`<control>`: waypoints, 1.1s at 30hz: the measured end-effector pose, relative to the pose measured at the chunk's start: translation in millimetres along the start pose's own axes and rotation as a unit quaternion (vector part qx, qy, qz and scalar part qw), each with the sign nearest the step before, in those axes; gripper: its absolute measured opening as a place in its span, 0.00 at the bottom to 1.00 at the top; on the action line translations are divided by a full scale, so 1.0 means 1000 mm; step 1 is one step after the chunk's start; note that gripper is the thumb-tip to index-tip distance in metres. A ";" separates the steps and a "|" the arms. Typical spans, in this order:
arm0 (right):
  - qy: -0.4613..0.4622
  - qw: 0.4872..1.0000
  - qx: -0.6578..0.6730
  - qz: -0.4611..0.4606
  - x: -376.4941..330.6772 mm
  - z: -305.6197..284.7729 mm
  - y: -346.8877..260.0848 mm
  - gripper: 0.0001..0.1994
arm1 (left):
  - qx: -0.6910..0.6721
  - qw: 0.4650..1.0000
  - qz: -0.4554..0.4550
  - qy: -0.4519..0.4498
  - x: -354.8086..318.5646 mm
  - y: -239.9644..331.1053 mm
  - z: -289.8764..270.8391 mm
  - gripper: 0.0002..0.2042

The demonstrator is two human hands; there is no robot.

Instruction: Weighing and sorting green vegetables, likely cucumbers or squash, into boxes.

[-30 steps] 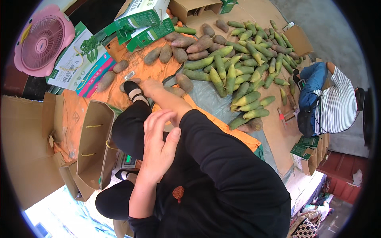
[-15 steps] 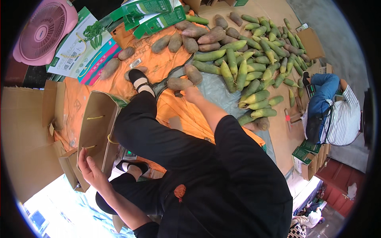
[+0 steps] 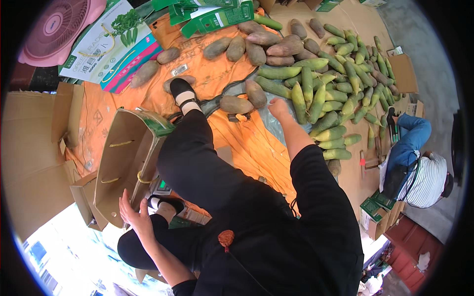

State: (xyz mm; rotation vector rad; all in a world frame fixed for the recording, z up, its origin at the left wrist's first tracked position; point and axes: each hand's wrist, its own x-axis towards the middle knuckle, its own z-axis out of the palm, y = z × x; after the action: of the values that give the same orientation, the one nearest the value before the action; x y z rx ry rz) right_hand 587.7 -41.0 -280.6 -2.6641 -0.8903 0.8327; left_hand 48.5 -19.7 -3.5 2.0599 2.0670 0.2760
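Observation:
My right hand (image 3: 280, 108) is over the grey sheet, between the brownish-purple radishes and the pile of green radishes (image 3: 316, 98). Its fingers point forward and seem parted, with nothing visible in them. Two brownish-purple radishes lie just left of it: one lying sideways (image 3: 236, 104) and one more upright (image 3: 256, 94). My left hand (image 3: 136, 217) is raised with fingers apart and holds nothing. It is beside the lower edge of an open cardboard gift box (image 3: 118, 158) with yellow cord handles; I cannot tell whether they touch.
Several brownish-purple radishes (image 3: 236, 48) lie on the orange cloth (image 3: 197, 64). At the upper left are a pink fan (image 3: 59, 29) and a printed white-and-green box (image 3: 106, 47). A large carton (image 3: 32, 163) stands left. Another person (image 3: 419, 167) sits at the right near cartons.
My right hand has left the sideways brownish-purple radish and moved right toward the green radishes. My left hand remains beside the gift box with fingers apart; the whole view has shifted slightly.

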 end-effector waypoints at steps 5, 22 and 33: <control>0.008 1.000 0.022 0.019 0.013 -0.005 -0.027 0.22 | 0.077 0.997 0.018 0.012 -0.001 0.000 0.008 0.32; -0.054 0.993 0.019 0.099 0.020 0.012 -0.066 0.45 | 0.124 0.990 0.008 0.070 0.005 0.007 0.022 0.24; -0.184 0.894 0.350 0.212 -0.007 -0.011 -0.029 0.34 | 0.055 0.998 0.010 0.018 0.012 0.011 0.006 0.18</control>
State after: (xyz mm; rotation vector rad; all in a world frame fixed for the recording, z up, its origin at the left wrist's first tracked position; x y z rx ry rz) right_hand 575.4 -22.9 -257.6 -2.0833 0.0029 1.4563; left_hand 60.3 -7.8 -6.6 2.1548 2.1284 0.2077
